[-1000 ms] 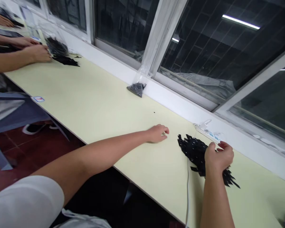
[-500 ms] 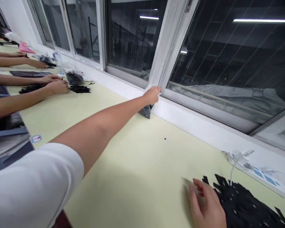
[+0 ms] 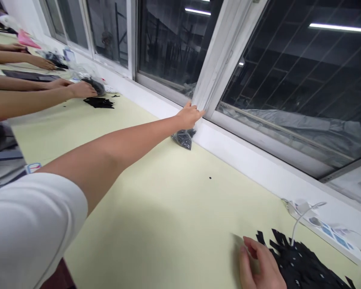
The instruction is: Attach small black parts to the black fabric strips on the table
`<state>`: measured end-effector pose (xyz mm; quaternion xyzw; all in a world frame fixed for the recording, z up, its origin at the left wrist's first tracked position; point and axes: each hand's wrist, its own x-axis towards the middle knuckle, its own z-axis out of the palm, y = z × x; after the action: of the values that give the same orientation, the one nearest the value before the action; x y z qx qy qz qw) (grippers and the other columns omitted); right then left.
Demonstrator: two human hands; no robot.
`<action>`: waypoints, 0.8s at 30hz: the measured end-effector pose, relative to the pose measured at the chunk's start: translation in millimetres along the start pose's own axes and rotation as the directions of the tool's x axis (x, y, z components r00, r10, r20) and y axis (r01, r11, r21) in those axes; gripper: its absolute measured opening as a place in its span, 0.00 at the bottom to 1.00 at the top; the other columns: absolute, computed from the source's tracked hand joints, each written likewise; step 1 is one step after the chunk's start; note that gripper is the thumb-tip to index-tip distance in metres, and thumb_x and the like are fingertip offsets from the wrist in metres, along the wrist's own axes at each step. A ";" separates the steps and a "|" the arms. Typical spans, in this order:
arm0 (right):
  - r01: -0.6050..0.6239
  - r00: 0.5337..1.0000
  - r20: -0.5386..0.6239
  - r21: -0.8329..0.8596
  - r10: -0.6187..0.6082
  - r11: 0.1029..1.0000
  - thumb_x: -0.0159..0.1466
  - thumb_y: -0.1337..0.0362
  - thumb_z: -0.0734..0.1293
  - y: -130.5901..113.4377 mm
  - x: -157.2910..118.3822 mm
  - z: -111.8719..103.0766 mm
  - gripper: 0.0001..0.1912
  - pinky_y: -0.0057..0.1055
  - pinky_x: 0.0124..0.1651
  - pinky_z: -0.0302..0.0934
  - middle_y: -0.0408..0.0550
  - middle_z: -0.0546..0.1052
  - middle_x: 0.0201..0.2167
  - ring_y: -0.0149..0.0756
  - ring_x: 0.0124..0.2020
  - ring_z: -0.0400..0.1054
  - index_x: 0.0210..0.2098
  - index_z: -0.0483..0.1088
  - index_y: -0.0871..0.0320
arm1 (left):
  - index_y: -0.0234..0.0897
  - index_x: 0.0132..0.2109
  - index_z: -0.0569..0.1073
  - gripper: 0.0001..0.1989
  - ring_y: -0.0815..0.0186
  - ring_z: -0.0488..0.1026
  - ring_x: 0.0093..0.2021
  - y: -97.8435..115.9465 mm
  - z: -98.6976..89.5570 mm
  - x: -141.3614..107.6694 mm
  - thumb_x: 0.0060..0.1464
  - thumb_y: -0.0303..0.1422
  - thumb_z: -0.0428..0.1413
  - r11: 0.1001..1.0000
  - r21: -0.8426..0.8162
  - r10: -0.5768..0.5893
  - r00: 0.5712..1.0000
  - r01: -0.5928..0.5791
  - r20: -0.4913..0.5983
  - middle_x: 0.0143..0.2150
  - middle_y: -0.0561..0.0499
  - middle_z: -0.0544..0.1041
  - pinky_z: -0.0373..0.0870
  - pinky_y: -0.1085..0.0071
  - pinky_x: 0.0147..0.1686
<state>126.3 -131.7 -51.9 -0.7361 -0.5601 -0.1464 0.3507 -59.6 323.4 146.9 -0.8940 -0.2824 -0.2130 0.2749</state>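
My left hand (image 3: 191, 115) reaches far out to the white sill, fingers spread and apart. Directly below it, a clear plastic bag (image 3: 183, 139) with dark contents rests on the table against the sill wall; the hand hides part of its top. Low on the right, my right hand (image 3: 262, 265) is loosely curved, thumb and fingertips apart and nothing visible between them. Beside that hand lies a heap of black fabric strips (image 3: 307, 263) with small pale marks.
A white power strip (image 3: 333, 237) with cables runs along the sill wall on the right. A small black dot (image 3: 210, 178) lies on the pale yellow table (image 3: 156, 208). Farther left, other people's hands (image 3: 82, 89) work near a black strip pile (image 3: 99, 102) and another plastic bag (image 3: 98, 84).
My left hand has let go of the plastic bag and its fingers have spread. A co-worker's hands have moved from the black strips towards the bag behind them. My right hand stays nearly still.
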 end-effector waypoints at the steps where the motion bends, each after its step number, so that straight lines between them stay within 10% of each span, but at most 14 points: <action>1: 0.018 1.000 -0.005 0.007 -0.018 1.000 0.67 0.49 0.63 2.1 0.9 1.5 0.18 0.33 0.37 0.69 0.53 0.79 0.39 0.41 0.36 0.75 0.42 0.74 0.57 | 0.31 0.50 0.74 0.20 0.53 0.69 0.47 0.9 -7.7 -10.5 0.49 0.22 0.55 1.000 0.003 0.014 1.000 -0.014 -0.008 0.37 0.40 0.80 0.54 0.53 0.53; 6: 0.048 0.999 0.017 0.073 -0.050 0.996 0.68 0.46 0.61 2.7 3.9 7.3 0.22 0.35 0.40 0.69 0.54 0.79 0.38 0.42 0.37 0.74 0.41 0.74 0.58 | 0.35 0.31 0.76 0.08 0.54 0.71 0.42 3.5 -32.4 -66.7 0.53 0.24 0.53 0.992 0.040 0.123 0.992 -0.122 -0.025 0.30 0.42 0.79 0.54 0.53 0.51; 12: -0.023 0.999 0.038 0.129 0.019 0.991 0.69 0.43 0.59 -6.3 3.4 9.5 0.26 0.36 0.42 0.67 0.55 0.78 0.40 0.43 0.39 0.73 0.41 0.74 0.59 | 0.36 0.35 0.77 0.08 0.57 0.74 0.41 5.3 -41.3 -121.8 0.53 0.26 0.53 0.976 -0.096 0.203 0.978 -0.198 0.055 0.35 0.41 0.80 0.60 0.61 0.50; 19: -0.044 0.995 0.093 0.134 0.031 0.990 0.67 0.41 0.60 -0.9 9.1 6.6 0.27 0.35 0.38 0.69 0.54 0.80 0.37 0.42 0.35 0.74 0.39 0.75 0.58 | 0.37 0.41 0.77 0.13 0.59 0.75 0.42 -7.1 -37.4 -144.7 0.52 0.26 0.50 0.900 -0.379 -0.096 0.946 0.216 0.309 0.42 0.45 0.80 0.67 0.68 0.43; 24: -0.022 0.991 0.132 0.105 0.008 0.994 0.63 0.43 0.64 9.9 11.8 6.1 0.23 0.34 0.34 0.70 0.53 0.81 0.36 0.43 0.32 0.77 0.38 0.76 0.57 | 0.35 0.30 0.78 0.06 0.58 0.75 0.33 -22.0 -17.0 -127.1 0.41 0.24 0.59 0.840 -0.402 -0.159 0.874 0.364 0.460 0.26 0.48 0.78 0.70 0.67 0.37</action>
<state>138.3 -120.3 -52.6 -0.7287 -0.5833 -0.0649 0.3529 -172.4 279.0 99.8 -0.9096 -0.3942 -0.1204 -0.0515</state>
